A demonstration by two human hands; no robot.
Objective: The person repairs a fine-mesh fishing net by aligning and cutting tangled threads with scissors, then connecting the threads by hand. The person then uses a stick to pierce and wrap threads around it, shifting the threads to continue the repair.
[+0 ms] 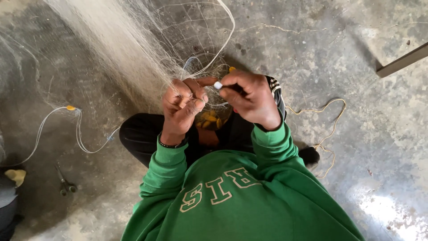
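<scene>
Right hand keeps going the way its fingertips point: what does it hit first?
The right hand pinches a small white piece and points toward the left hand. It would probably meet the left thumb first, with net strands between; depth is unclear.

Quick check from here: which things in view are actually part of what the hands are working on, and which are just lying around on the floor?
In use:
left hand gripping fishing net
right hand pinching small white piece
white cord

Lying about:
scissors
yellow string
loose line with orange float
</scene>
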